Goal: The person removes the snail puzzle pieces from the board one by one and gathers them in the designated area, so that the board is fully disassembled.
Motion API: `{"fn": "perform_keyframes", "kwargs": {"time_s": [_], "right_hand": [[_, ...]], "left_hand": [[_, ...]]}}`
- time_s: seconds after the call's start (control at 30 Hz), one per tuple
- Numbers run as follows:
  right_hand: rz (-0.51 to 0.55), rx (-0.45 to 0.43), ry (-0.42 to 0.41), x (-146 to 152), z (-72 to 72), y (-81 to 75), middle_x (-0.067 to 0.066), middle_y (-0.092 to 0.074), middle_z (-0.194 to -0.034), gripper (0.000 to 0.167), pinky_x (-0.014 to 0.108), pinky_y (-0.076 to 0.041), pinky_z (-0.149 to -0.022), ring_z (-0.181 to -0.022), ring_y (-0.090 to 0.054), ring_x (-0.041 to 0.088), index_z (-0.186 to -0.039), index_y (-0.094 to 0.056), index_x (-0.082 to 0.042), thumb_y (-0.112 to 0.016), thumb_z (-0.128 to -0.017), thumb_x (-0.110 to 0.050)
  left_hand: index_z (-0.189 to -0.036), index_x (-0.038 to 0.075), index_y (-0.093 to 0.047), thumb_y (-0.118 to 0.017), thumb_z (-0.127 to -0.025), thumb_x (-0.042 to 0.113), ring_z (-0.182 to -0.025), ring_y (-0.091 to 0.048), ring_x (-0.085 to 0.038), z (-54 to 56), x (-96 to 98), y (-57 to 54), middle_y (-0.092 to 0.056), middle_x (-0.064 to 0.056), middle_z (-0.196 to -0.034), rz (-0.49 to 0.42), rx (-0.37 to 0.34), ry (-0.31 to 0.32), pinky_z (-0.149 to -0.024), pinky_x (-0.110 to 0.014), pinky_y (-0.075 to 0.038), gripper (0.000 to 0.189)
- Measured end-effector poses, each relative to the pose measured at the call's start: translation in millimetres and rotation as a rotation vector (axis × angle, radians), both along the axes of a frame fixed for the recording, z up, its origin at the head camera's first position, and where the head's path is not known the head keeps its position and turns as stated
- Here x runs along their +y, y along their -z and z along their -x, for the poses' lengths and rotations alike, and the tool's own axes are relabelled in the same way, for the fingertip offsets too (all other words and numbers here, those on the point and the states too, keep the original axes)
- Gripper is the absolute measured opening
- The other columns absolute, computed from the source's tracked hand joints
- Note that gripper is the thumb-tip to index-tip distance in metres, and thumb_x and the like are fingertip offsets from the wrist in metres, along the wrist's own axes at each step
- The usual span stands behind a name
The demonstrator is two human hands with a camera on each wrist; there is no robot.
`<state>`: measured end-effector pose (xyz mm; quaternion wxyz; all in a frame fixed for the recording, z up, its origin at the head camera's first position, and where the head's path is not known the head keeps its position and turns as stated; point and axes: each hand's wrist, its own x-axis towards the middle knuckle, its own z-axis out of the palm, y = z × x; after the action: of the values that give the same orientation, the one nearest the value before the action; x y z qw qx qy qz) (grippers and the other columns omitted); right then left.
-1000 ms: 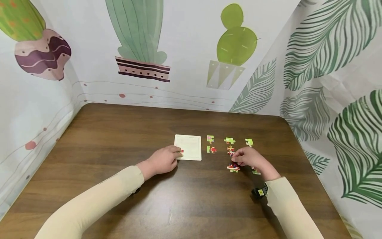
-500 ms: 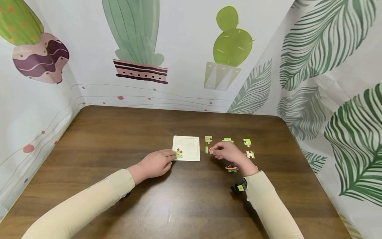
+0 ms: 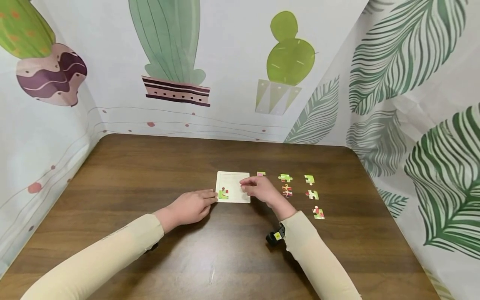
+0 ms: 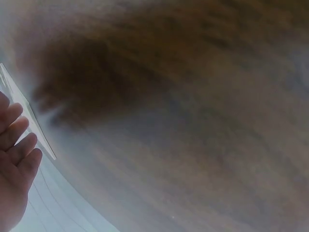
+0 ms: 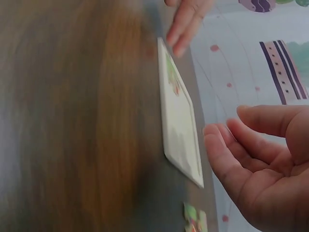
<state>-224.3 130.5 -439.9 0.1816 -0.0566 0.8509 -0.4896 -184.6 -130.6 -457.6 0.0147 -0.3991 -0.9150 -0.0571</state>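
Note:
In the head view a white square puzzle tray [image 3: 236, 182] lies on the brown table. A green and red jigsaw piece [image 3: 223, 193] sits in its near left corner. My left hand [image 3: 190, 206] rests beside the tray, fingertips touching its left edge. The left wrist view shows that hand [image 4: 15, 159] with loosely extended fingers. Above the tray's right part hovers my right hand [image 3: 260, 189]. In the right wrist view the right hand [image 5: 265, 162] has its thumb and forefinger apart, with nothing visible between them. Its forearm hides part of the table.
Right of the tray lie several loose jigsaw pieces, among them a pink and green one [image 3: 261, 173], a green one [image 3: 285, 178], a colourful one [image 3: 286, 191] and a red and green one [image 3: 318, 213]. A cactus-printed cloth [image 3: 232, 83] hangs behind the table.
My right hand has moved left from the loose pieces to above the tray. My left hand has drawn back slightly left, so more of the jigsaw piece in the tray shows.

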Motion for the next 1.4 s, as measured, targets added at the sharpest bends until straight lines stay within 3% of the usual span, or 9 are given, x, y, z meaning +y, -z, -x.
{"fn": "perform_keyframes", "kwargs": {"time_s": [0.13,0.27,0.5,0.87,0.97,1.13,1.4], "right_hand": [[-0.01,0.012,-0.036,-15,0.5,5.4,0.022,-0.072,-0.123,0.032,0.033,-0.061,-0.09,-0.107,-0.069,0.023,-0.126,-0.069,0.006,-0.063,-0.097,-0.007],[-0.024,0.03,-0.049,-26,1.5,8.5,0.022,-0.075,-0.118,0.031,0.025,-0.06,-0.083,-0.099,-0.069,0.018,-0.122,-0.071,0.006,-0.065,-0.094,-0.006],[-0.084,0.05,-0.05,-36,2.4,3.3,0.02,-0.076,-0.115,0.033,0.015,-0.046,-0.07,-0.09,-0.063,0.013,-0.12,-0.073,0.004,-0.063,-0.09,-0.004],[-0.07,0.001,-0.094,-41,8.6,9.2,0.021,-0.076,-0.118,0.033,0.018,-0.054,-0.082,-0.108,-0.073,0.022,-0.12,-0.072,0.006,-0.065,-0.087,0.003],[-0.074,-0.018,-0.07,-42,11.0,9.8,0.019,-0.077,-0.117,0.031,0.015,-0.051,-0.079,-0.102,-0.072,0.016,-0.118,-0.074,0.005,-0.067,-0.087,0.003],[-0.013,-0.094,0.001,-46,15.6,11.6,0.02,-0.078,-0.11,0.026,0.017,-0.058,-0.075,-0.076,-0.063,0.003,-0.114,-0.074,0.007,-0.069,-0.089,0.002],[0.018,-0.169,0.102,-52,20.1,14.0,0.005,-0.075,-0.081,0.021,0.014,-0.051,-0.059,-0.063,-0.058,0.003,-0.108,-0.076,0.007,-0.073,-0.089,-0.002]], "left_hand": [[-0.128,0.004,-0.071,-0.058,-0.097,0.013,-0.131,-0.065,-0.029,0.3,0.0,1.0,-0.07,-0.01,-0.137,0.003,-0.025,-0.001,-0.108,-0.043,-0.053,0.035],[-0.128,0.003,-0.071,-0.057,-0.097,0.012,-0.129,-0.066,-0.03,0.6,0.8,1.2,-0.07,-0.011,-0.136,-0.001,-0.042,0.002,-0.106,-0.043,-0.054,0.035],[-0.125,0.003,-0.073,-0.058,-0.096,0.012,-0.126,-0.068,-0.028,2.9,2.6,1.3,-0.072,-0.011,-0.133,-0.009,-0.045,0.005,-0.104,-0.043,-0.055,0.034],[-0.124,0.004,-0.074,-0.058,-0.094,0.009,-0.125,-0.069,-0.028,5.4,3.7,-3.9,-0.072,-0.01,-0.132,-0.009,-0.054,-0.004,-0.102,-0.043,-0.057,0.034],[-0.126,0.004,-0.073,-0.058,-0.094,0.009,-0.125,-0.068,-0.028,5.2,3.4,-4.0,-0.071,-0.011,-0.134,-0.007,-0.07,-0.008,-0.102,-0.043,-0.056,0.036],[-0.129,0.003,-0.071,-0.057,-0.094,0.008,-0.127,-0.067,-0.029,2.7,2.2,-2.5,-0.069,-0.013,-0.136,-0.01,-0.08,-0.005,-0.103,-0.044,-0.056,0.038],[-0.132,0.001,-0.068,-0.057,-0.093,0.009,-0.131,-0.065,-0.029,0.5,1.4,0.9,-0.067,-0.014,-0.14,0.039,-0.054,0.023,-0.107,-0.042,-0.054,0.041]]}}
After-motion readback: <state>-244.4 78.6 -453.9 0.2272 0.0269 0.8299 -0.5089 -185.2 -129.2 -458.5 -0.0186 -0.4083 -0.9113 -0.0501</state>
